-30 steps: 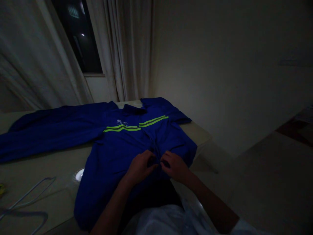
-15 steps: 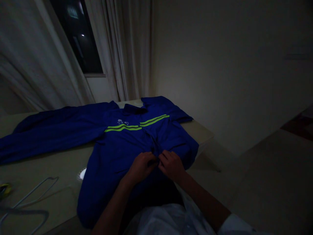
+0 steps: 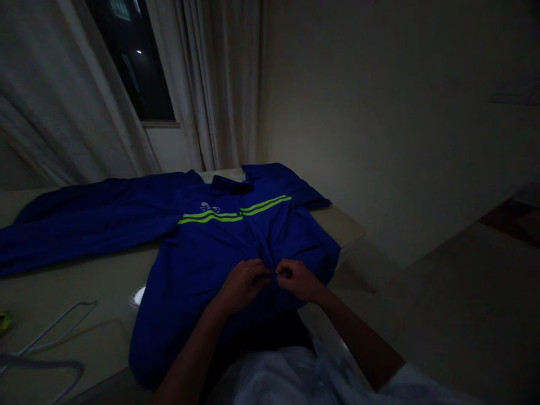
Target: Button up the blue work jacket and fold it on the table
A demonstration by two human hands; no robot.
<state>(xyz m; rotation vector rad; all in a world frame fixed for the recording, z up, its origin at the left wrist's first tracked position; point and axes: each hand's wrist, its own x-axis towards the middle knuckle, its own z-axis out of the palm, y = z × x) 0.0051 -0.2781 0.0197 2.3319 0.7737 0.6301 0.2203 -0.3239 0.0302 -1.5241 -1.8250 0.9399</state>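
Observation:
A blue long-sleeved shirt (image 3: 198, 247) with two yellow-green chest stripes lies flat, front up, on a pale table (image 3: 97, 292). One sleeve stretches far to the left. My left hand (image 3: 242, 284) and my right hand (image 3: 297, 279) meet at the shirt's front opening, below the stripes. Both are closed, pinching the fabric edges of the placket between fingers and thumb. The light is dim, so whatever small thing lies between the fingertips cannot be made out.
A wire clothes hanger (image 3: 46, 349) lies on the table at the lower left, next to a small yellow-green object (image 3: 5, 322) at the edge. White curtains (image 3: 211, 84) and a dark window (image 3: 135, 62) stand behind. The table's right corner (image 3: 354, 228) drops to bare floor.
Both hands have crept slightly up the shirt front while staying pinched together on the placket. The view has shifted a little.

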